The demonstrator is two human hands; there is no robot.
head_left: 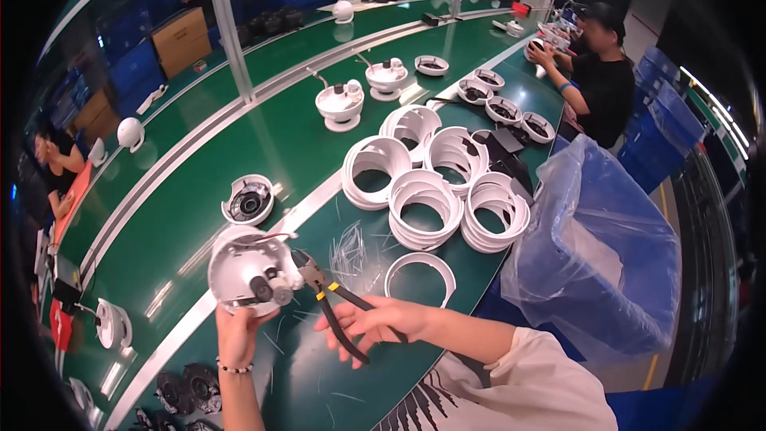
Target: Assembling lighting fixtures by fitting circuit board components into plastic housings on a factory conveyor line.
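My left hand (237,334) is closed around the underside of a white bowl-shaped plastic housing (227,270), tilted so that its inside shows. Small black and grey parts (270,287) sit within the housing, and a thin wire rises at its rim. In my right hand (395,319) is a pair of diagonal cutters (321,281) with black handles and yellow bands. The handles are spread, and the jaws are at the right edge of the housing; whether they touch it I cannot tell. Thin clear offcuts (348,251) lie on the green bench just beyond the cutters.
Stacked white rings (427,211) and a single ring (388,281) lie to the right. Beside the bench stands a bin lined with blue plastic (594,263). Several white units stand on the green conveyor (303,164). Black round parts (191,389) lie near left. A co-worker (598,72) sits at far right.
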